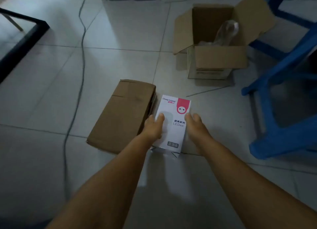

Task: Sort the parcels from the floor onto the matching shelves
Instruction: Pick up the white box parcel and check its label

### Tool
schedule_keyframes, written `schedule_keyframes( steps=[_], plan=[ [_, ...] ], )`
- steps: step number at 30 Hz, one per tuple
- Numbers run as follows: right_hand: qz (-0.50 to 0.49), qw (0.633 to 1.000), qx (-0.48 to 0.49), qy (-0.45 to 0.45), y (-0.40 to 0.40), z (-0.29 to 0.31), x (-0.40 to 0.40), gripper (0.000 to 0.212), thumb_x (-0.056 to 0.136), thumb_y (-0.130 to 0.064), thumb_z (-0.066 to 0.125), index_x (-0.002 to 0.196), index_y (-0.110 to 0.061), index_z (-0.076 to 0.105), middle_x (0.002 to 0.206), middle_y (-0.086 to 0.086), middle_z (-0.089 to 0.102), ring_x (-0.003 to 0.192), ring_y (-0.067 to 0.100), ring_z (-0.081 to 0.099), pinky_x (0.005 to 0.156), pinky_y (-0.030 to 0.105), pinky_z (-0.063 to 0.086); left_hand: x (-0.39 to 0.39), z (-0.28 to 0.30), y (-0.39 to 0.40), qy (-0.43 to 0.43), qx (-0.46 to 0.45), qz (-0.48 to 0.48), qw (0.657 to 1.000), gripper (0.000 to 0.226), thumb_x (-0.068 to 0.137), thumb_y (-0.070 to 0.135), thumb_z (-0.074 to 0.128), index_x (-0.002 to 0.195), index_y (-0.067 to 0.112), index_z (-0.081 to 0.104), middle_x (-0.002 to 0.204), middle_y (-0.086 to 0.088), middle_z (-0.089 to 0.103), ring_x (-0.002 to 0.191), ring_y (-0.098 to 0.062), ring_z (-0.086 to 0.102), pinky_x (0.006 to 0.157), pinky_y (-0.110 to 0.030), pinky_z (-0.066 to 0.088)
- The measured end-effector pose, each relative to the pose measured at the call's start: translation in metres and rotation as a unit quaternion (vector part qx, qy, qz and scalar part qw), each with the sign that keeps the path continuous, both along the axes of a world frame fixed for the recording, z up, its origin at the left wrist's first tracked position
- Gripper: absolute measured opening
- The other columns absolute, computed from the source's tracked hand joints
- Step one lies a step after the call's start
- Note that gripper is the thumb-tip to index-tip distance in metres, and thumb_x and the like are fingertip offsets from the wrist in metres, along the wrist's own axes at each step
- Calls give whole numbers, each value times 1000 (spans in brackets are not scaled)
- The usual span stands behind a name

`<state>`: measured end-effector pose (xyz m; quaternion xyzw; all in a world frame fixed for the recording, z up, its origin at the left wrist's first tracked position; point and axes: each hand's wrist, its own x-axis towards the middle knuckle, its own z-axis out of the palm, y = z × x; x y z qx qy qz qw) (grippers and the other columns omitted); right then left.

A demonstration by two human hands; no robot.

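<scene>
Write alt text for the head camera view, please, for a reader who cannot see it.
Both hands, left hand and right hand, grip the sides of a white LED box over a tiled floor. A closed brown parcel lies beside it; an open carton stands beyond.

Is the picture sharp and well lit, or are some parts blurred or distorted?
Head view: dim, bluish light; the white LED box stays readable; soft glare on the floor tiles; the forearms near the lower edge are blurred; wide-angle bending curves the blue stool.

Both hands [175,125] around white LED box [173,119]
</scene>
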<state>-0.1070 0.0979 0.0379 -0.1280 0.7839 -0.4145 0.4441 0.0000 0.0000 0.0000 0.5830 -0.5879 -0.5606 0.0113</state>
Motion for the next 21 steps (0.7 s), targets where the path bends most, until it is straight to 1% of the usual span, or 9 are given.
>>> schedule_keyframes(
  steps=[2,3,5,7,11,14,15,18,21],
  plan=[
    [6,1000,-1,9,-7,-17,2,41,104,-30,34,142,-16,31,118,7,57,72,7,50,52,20,35,-3,-8,-4,-23,8,-6,1000,70,106,50,30,158,4,28,156,-17,40,131,-35,50,80,-31,46],
    [8,1000,6,15,-10,-29,2,41,103,-29,35,142,-16,30,124,9,57,78,12,54,54,22,37,-4,-9,-5,-28,14,-9,999,68,107,48,28,156,1,33,143,-15,51,118,-31,57,85,-33,46],
    [21,999,21,15,-16,-49,4,46,103,-28,37,146,-17,25,137,13,51,95,21,57,64,26,44,-8,-15,-10,-3,42,9,999,61,109,43,25,145,-1,46,105,-10,59,81,-20,56,76,-32,45],
    [30,998,45,35,-18,-60,3,58,101,-31,41,151,-18,16,146,13,39,112,28,52,80,34,47,-10,-19,-10,12,67,24,997,57,109,42,28,139,1,54,92,-6,58,72,-15,52,74,-31,43],
    [24,996,58,60,-11,-69,-4,85,89,-46,59,153,-22,8,150,13,27,126,34,43,100,45,45,-6,-23,-7,41,58,9,997,39,105,23,43,133,4,62,127,-15,68,91,-18,60,59,-20,44],
    [6,995,82,53,-4,-73,-10,111,72,-64,67,152,-28,-1,149,13,22,130,36,36,104,51,41,-5,-20,-5,87,76,-41,992,44,103,4,40,141,16,59,117,-5,66,86,-12,63,52,-13,50],
    [-12,995,87,40,-2,-75,-12,117,66,-68,69,151,-31,-3,147,13,23,130,37,35,103,53,41,-7,-17,-4,102,80,-57,990,49,102,0,39,143,19,57,124,-8,63,90,-15,64,60,-17,55],
    [-76,993,86,-10,-3,-77,-15,123,59,-68,74,150,-33,-1,141,16,30,124,38,41,97,53,45,-15,-15,3,145,66,-99,982,52,101,1,45,144,26,55,143,-14,54,118,-35,64,93,-46,59],
    [-103,991,85,4,-1,-75,-13,119,59,-60,78,147,-32,2,133,16,34,118,36,44,91,50,49,-19,-19,6,171,61,-122,976,46,100,7,53,140,29,57,149,-10,49,129,-38,56,104,-57,52]
  ],
)
